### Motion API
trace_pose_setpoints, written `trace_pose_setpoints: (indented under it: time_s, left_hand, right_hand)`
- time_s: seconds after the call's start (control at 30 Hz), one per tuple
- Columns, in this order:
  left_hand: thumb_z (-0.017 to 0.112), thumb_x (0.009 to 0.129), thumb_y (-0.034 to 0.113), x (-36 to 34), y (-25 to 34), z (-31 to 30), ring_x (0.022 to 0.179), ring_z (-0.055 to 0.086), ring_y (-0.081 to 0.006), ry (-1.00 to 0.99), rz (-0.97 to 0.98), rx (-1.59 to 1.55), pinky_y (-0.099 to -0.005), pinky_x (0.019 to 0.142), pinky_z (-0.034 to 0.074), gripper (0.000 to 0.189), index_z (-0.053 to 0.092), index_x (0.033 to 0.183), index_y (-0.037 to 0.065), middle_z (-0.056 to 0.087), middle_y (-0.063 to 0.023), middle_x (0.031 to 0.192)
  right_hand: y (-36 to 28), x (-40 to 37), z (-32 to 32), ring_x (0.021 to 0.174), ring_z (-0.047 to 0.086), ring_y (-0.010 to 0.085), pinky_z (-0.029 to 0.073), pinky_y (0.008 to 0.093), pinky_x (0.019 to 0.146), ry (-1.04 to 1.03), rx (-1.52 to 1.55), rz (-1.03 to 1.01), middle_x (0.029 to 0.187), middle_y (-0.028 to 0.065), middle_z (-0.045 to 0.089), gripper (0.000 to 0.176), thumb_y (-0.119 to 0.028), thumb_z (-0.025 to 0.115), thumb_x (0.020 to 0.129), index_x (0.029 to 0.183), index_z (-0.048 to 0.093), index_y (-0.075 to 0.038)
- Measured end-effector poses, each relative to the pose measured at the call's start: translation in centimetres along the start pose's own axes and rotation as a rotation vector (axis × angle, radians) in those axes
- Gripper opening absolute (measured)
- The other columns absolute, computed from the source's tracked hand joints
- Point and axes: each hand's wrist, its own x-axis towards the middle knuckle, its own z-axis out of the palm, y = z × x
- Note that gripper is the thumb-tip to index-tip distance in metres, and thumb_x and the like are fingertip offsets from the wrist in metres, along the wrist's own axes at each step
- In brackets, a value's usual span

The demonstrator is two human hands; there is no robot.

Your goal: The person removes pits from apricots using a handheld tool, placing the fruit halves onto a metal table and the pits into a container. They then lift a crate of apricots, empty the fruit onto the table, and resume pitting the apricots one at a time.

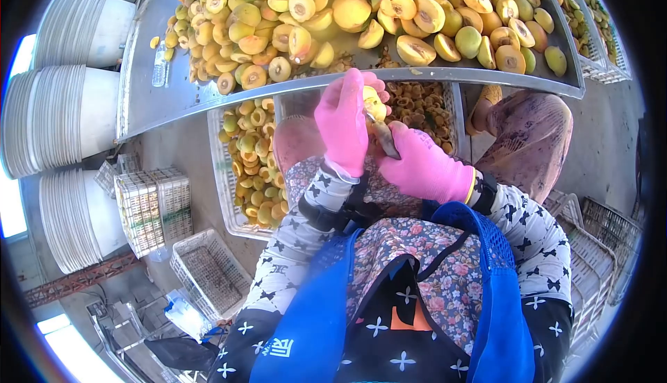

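Note:
My left hand [345, 119], in a pink glove, holds a yellow fruit piece [374, 103] just below the metal table's front edge. My right hand [425, 165], also in a pink glove, is closed around the handle of a pitting tool [384, 138], whose metal end touches the fruit. Behind my hands, a large heap of halved and whole yellow fruit [351, 12] lies on the metal table [154, 109]. Many of the halves show brown pits or hollows.
Under the table edge are a crate of fruit halves [258, 164] and a crate of brown pits [422, 105]. White basket stacks [48, 122] stand at the left, with an empty crate [210, 273] on the floor. More crates [587, 265] stand at the right.

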Motion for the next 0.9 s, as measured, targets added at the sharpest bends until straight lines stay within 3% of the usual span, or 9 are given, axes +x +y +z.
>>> trace_pose_setpoints:
  time_s: [0.13, 0.23, 0.33, 0.43, 0.53, 0.63, 0.73, 0.83, 0.9]
  left_hand:
    - [0.059, 0.099, 0.032, 1.0, -0.2, -0.9, 0.070, 0.068, -0.0217, -0.105, -0.202, -0.016, -0.0311, 0.060, 0.058, 0.037, 0.064, 0.097, -0.004, 0.068, -0.0147, 0.085]
    - [0.058, 0.099, 0.032, 0.6, -0.2, -0.7, 0.070, 0.068, -0.0203, -0.092, -0.136, -0.033, -0.0281, 0.058, 0.057, 0.037, 0.064, 0.098, -0.004, 0.069, -0.0146, 0.086]
    - [0.058, 0.099, 0.031, 0.3, -0.4, -0.4, 0.070, 0.068, -0.0200, -0.043, -0.110, -0.007, -0.0277, 0.061, 0.056, 0.036, 0.064, 0.100, -0.005, 0.069, -0.0139, 0.086]
    - [0.058, 0.099, 0.031, 0.4, -1.3, -0.7, 0.071, 0.068, -0.0197, -0.038, 0.007, 0.075, -0.0277, 0.064, 0.057, 0.036, 0.063, 0.101, -0.004, 0.069, -0.0131, 0.087]
    - [0.059, 0.099, 0.032, 0.1, -0.9, 0.2, 0.068, 0.063, -0.0149, 0.084, 0.117, 0.059, -0.0265, 0.057, 0.051, 0.033, 0.065, 0.094, 0.000, 0.066, -0.0077, 0.083]
    - [0.059, 0.098, 0.032, 0.9, -0.1, -1.4, 0.069, 0.062, -0.0147, -0.137, -0.125, -0.053, -0.0264, 0.059, 0.051, 0.033, 0.065, 0.094, 0.000, 0.066, -0.0081, 0.083]
    - [0.059, 0.099, 0.034, 0.3, 1.3, -1.1, 0.070, 0.063, -0.0157, -0.193, -0.230, 0.038, -0.0259, 0.061, 0.051, 0.035, 0.065, 0.093, -0.001, 0.066, -0.0090, 0.083]
    - [0.056, 0.100, 0.036, -0.2, 0.2, -0.4, 0.070, 0.063, -0.0170, -0.020, -0.116, 0.037, -0.0254, 0.063, 0.051, 0.038, 0.065, 0.094, -0.001, 0.066, -0.0098, 0.083]
    - [0.055, 0.100, 0.035, -0.3, -0.7, -0.2, 0.069, 0.063, -0.0174, 0.000, 0.015, 0.037, -0.0258, 0.063, 0.051, 0.039, 0.065, 0.093, -0.002, 0.066, -0.0099, 0.083]
  right_hand:
    - [0.5, -0.3, 0.2, 0.077, 0.064, 0.0438, 0.049, 0.0446, 0.063, 0.003, -0.096, 0.047, 0.079, 0.0243, 0.063, 0.028, -0.014, 0.065, 0.084, 0.105, 0.053, 0.001]
    - [1.1, 0.1, 0.4, 0.070, 0.063, 0.0431, 0.050, 0.0434, 0.060, 0.012, -0.009, -0.025, 0.075, 0.0235, 0.061, 0.028, -0.013, 0.064, 0.084, 0.105, 0.052, 0.001]
    - [-2.3, 1.0, -2.2, 0.067, 0.062, 0.0421, 0.050, 0.0417, 0.059, -0.318, 0.361, 0.597, 0.074, 0.0213, 0.061, 0.026, -0.013, 0.064, 0.084, 0.103, 0.053, 0.000]
    - [-1.2, 0.8, -1.4, 0.068, 0.061, 0.0414, 0.050, 0.0402, 0.060, -0.299, 0.302, 0.507, 0.074, 0.0195, 0.060, 0.025, -0.013, 0.064, 0.084, 0.102, 0.053, -0.001]
    - [0.8, 0.0, 1.5, 0.070, 0.062, 0.0413, 0.050, 0.0400, 0.061, 0.037, 0.005, 0.042, 0.075, 0.0189, 0.061, 0.024, -0.012, 0.064, 0.084, 0.101, 0.053, -0.001]
    - [1.4, 0.1, 1.6, 0.072, 0.061, 0.0432, 0.050, 0.0415, 0.062, 0.078, -0.030, -0.024, 0.075, 0.0200, 0.060, 0.024, -0.013, 0.064, 0.084, 0.101, 0.053, -0.001]
    - [2.1, -0.2, 1.4, 0.062, 0.062, 0.0349, 0.048, 0.0381, 0.055, -0.002, 0.032, -0.079, 0.072, 0.0152, 0.061, 0.022, -0.012, 0.064, 0.084, 0.100, 0.053, -0.001]
    - [-2.1, 0.9, -1.2, 0.051, 0.058, 0.0208, 0.043, 0.0319, 0.046, -0.327, 0.452, 0.581, 0.069, 0.0081, 0.060, 0.019, -0.010, 0.063, 0.085, 0.099, 0.054, -0.002]
    - [-2.8, 1.0, -1.8, 0.051, 0.056, 0.0145, 0.042, 0.0294, 0.044, -0.377, 0.578, 0.603, 0.067, 0.0043, 0.056, 0.018, -0.014, 0.063, 0.084, 0.093, 0.053, -0.002]
